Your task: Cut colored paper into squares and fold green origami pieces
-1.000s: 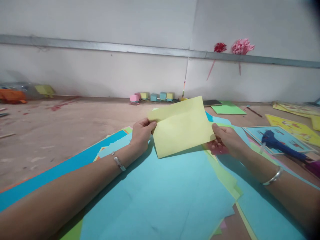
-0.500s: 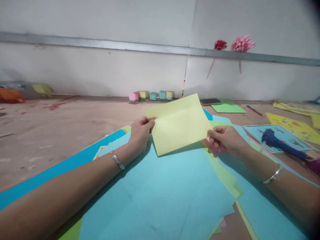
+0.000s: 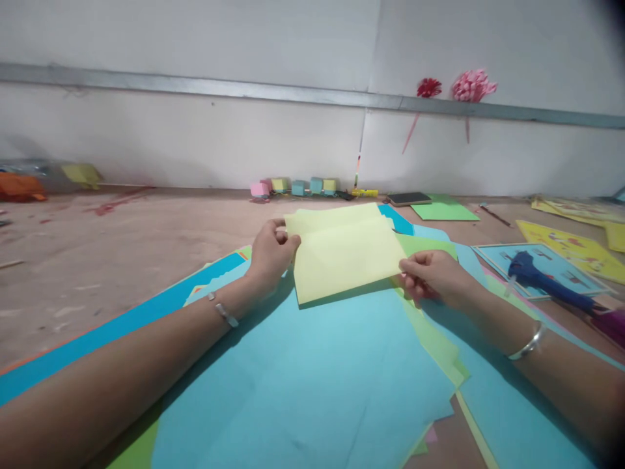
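A pale yellow sheet of paper (image 3: pixel 346 257) is held up between my two hands, with a faint crease across its upper part. My left hand (image 3: pixel 274 254) pinches its left edge, thumb in front and fingers behind. At the lower right corner, my right hand (image 3: pixel 430 273) grips it between thumb and fingertips. Beneath the sheet lies a large light blue paper (image 3: pixel 293 384), spread over other coloured sheets. A light green sheet (image 3: pixel 430 246) shows just behind my right hand.
To the right, a blue glue gun (image 3: pixel 547 280) rests on a light blue printed card (image 3: pixel 493 254). Small paper blocks (image 3: pixel 299 187) line the wall, near a dark phone (image 3: pixel 409 198) and a green sheet (image 3: pixel 446 208). Two paper flowers (image 3: pixel 473 86) hang on the metal rail (image 3: pixel 293 96).
The yellow sheet has tipped back, its top right corner lower and slightly left, uncovering a yellow stick by the wall. Both hands keep hold of it.
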`<control>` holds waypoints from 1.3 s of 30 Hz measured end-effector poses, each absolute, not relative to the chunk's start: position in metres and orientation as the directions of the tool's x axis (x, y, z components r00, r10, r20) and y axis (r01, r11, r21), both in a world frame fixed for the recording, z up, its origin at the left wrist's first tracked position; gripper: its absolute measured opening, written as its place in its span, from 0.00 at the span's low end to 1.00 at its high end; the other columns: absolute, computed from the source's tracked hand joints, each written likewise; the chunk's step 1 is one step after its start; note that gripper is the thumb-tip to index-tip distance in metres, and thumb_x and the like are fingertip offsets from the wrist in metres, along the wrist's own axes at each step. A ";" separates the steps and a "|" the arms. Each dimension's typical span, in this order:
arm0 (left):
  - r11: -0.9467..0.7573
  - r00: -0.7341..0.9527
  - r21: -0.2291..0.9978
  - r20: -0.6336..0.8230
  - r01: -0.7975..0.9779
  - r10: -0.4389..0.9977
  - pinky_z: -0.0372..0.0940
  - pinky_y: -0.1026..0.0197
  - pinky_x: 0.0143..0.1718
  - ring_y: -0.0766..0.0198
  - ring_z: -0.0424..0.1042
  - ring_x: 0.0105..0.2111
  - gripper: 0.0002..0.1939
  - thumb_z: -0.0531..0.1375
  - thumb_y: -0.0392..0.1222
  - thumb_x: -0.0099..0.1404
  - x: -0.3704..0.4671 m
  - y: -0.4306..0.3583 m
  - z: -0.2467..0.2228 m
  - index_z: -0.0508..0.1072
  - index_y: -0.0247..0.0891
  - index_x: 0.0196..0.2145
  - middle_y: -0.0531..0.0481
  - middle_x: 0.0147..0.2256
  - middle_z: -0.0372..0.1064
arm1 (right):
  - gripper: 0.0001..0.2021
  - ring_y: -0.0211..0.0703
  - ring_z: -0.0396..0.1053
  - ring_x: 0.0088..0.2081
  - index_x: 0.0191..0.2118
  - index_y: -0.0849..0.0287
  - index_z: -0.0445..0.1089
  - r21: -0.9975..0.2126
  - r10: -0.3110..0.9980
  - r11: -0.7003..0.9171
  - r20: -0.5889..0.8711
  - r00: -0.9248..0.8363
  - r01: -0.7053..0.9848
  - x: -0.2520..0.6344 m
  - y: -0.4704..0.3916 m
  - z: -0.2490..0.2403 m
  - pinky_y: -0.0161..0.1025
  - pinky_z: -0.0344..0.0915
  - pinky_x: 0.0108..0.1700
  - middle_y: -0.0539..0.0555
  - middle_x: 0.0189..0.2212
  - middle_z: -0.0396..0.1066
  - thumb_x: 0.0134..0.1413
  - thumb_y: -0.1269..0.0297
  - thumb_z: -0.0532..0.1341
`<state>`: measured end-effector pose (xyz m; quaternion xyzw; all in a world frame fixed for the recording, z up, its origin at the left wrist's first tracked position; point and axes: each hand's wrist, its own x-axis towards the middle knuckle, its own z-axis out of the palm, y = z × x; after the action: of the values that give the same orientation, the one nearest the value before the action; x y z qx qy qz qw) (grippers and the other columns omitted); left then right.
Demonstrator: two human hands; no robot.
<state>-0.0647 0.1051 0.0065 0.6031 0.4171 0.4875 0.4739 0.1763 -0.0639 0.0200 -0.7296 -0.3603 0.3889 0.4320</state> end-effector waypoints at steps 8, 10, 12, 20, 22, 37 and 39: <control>-0.399 0.387 0.720 0.195 0.568 0.901 0.51 0.63 0.22 0.61 0.63 0.15 0.37 0.66 0.35 0.45 -0.105 0.097 0.034 0.66 0.37 0.56 0.63 0.14 0.63 | 0.16 0.33 0.58 0.14 0.16 0.57 0.61 -0.632 0.924 -0.377 -0.199 0.327 0.678 0.159 -0.070 0.025 0.32 0.52 0.18 0.48 0.12 0.66 0.48 0.60 0.64; -0.404 0.456 0.619 0.082 0.674 0.886 0.51 0.62 0.21 0.60 0.64 0.15 0.39 0.65 0.37 0.47 -0.116 0.093 0.034 0.63 0.36 0.58 0.62 0.14 0.64 | 0.15 0.34 0.59 0.16 0.17 0.57 0.62 -0.539 0.938 -0.343 -0.157 0.308 0.770 0.156 -0.070 0.024 0.34 0.52 0.20 0.47 0.12 0.66 0.47 0.60 0.64; -0.426 0.489 0.483 -0.006 0.765 0.872 0.52 0.62 0.22 0.57 0.67 0.17 0.39 0.66 0.39 0.48 -0.123 0.089 0.033 0.63 0.37 0.59 0.60 0.16 0.66 | 0.14 0.36 0.61 0.19 0.17 0.57 0.62 -0.446 0.953 -0.299 -0.096 0.287 0.844 0.155 -0.069 0.021 0.35 0.51 0.23 0.47 0.15 0.67 0.46 0.60 0.65; -0.871 0.849 -0.014 0.228 0.492 0.476 0.58 0.59 0.34 0.52 0.70 0.39 0.14 0.59 0.33 0.60 -0.080 0.052 0.040 0.75 0.39 0.44 0.42 0.40 0.70 | 0.13 0.40 0.64 0.27 0.23 0.56 0.62 -0.351 0.948 -0.312 -0.051 0.315 0.883 0.154 -0.067 0.021 0.36 0.51 0.26 0.48 0.23 0.69 0.42 0.58 0.67; -0.973 0.975 0.152 0.115 0.172 0.190 0.58 0.61 0.32 0.58 0.70 0.35 0.13 0.55 0.37 0.66 -0.060 0.039 0.031 0.75 0.43 0.46 0.47 0.36 0.71 | 0.13 0.39 0.63 0.26 0.22 0.56 0.62 -0.352 0.949 -0.308 -0.051 0.311 0.884 0.153 -0.067 0.022 0.36 0.51 0.26 0.48 0.22 0.69 0.43 0.59 0.67; -0.979 0.972 0.188 0.234 -0.076 -0.031 0.47 0.61 0.22 0.65 0.58 0.23 0.17 0.48 0.43 0.73 -0.050 0.033 -0.001 0.73 0.43 0.50 0.51 0.28 0.63 | 0.14 0.36 0.61 0.21 0.20 0.57 0.64 -0.439 0.964 -0.254 -0.181 0.193 0.862 0.170 -0.064 0.026 0.34 0.51 0.24 0.46 0.16 0.66 0.45 0.61 0.69; -0.979 0.977 0.179 0.203 -0.099 -0.062 0.47 0.61 0.23 0.64 0.59 0.23 0.16 0.49 0.41 0.73 -0.056 0.036 0.002 0.73 0.43 0.51 0.50 0.28 0.65 | 0.13 0.35 0.61 0.19 0.19 0.57 0.64 -0.488 0.953 -0.286 -0.232 0.194 0.825 0.171 -0.065 0.028 0.33 0.52 0.23 0.46 0.14 0.66 0.46 0.63 0.67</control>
<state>-0.0559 0.0357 0.0019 0.9898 -0.0408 0.0985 0.0945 0.1707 -0.0650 0.0285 -0.7618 -0.5835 0.2505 0.1283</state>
